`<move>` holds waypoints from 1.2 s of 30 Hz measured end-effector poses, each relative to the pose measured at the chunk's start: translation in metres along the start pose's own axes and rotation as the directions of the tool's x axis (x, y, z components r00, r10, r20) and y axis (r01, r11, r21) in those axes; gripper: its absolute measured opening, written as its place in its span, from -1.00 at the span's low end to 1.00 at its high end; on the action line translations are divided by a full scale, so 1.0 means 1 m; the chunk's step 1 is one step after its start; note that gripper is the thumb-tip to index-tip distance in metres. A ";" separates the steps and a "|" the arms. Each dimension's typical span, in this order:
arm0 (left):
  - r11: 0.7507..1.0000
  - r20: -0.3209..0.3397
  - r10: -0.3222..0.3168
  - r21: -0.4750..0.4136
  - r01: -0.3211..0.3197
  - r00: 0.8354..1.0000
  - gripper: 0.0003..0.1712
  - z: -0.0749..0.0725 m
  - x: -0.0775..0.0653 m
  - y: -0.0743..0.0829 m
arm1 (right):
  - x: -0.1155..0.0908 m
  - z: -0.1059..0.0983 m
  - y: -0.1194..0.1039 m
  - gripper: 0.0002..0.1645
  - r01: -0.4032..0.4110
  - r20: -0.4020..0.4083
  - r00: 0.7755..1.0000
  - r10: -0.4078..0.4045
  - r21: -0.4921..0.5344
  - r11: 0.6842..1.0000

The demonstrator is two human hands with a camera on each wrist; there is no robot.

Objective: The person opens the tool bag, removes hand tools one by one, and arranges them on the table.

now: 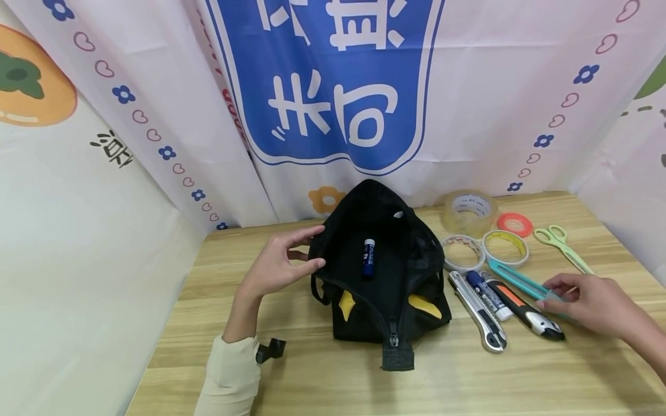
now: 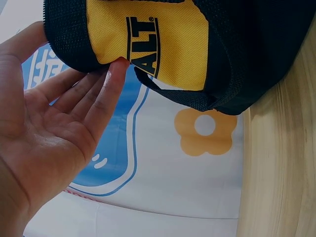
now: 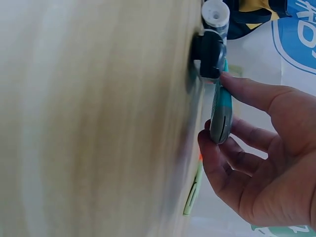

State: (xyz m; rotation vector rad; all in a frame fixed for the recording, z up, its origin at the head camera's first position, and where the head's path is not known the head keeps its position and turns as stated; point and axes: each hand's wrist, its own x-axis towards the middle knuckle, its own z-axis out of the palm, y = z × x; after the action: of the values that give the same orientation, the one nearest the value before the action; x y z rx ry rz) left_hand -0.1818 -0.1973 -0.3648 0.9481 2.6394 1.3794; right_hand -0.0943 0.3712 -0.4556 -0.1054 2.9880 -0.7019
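A black tool bag (image 1: 359, 312) with yellow panels stands with its zipped mouth open; a dark blue glue stick (image 1: 368, 259) lies inside. My left hand (image 1: 278, 260) holds the bag's left rim, fingers against its outer side in the left wrist view and the thumb partly hidden by the edge. At the right, my right hand (image 1: 593, 303) pinches the grey rear end of a teal utility knife (image 1: 520, 280) between thumb and fingers. Beside that knife lie an orange-and-black utility knife (image 1: 512, 297), a second blue glue stick (image 1: 486, 294) and a silver utility knife (image 1: 478, 312).
Behind the knives lie a wide clear tape roll (image 1: 447, 216), a red tape roll (image 1: 515, 216), two narrower rolls, a white one (image 1: 450, 260) and a yellow-lined one (image 1: 522, 260), and light green scissors (image 1: 572, 254). A printed curtain (image 1: 468, 115) hangs at the table's back edge.
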 end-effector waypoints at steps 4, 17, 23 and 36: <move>1.000 0.001 0.000 0.001 0.000 1.000 -0.30 0.000 0.000 0.000 | 0.000 0.002 0.000 -0.47 -0.008 0.044 0.999 0.009 -0.017 1.000; 1.000 0.003 -0.008 0.007 0.008 1.000 -0.30 -0.001 0.000 0.000 | 0.014 -0.009 -0.025 -0.51 0.102 -0.066 0.993 -0.103 -0.009 0.995; 1.000 0.005 -0.008 -0.001 0.008 1.000 -0.30 -0.001 0.000 0.000 | 0.025 -0.019 -0.053 -0.40 0.184 -0.158 0.972 -0.173 0.057 0.981; 1.000 0.004 -0.013 -0.009 0.013 1.000 -0.30 -0.001 -0.001 0.000 | 0.051 -0.029 -0.127 -0.16 0.361 -0.227 0.915 -0.332 0.096 0.928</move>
State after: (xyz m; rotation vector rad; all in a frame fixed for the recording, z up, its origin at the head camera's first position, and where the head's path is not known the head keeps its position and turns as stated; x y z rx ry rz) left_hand -0.1815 -0.1981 -0.3641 0.9295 2.6296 1.3838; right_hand -0.1413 0.2664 -0.3762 -0.6063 3.1387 -1.0075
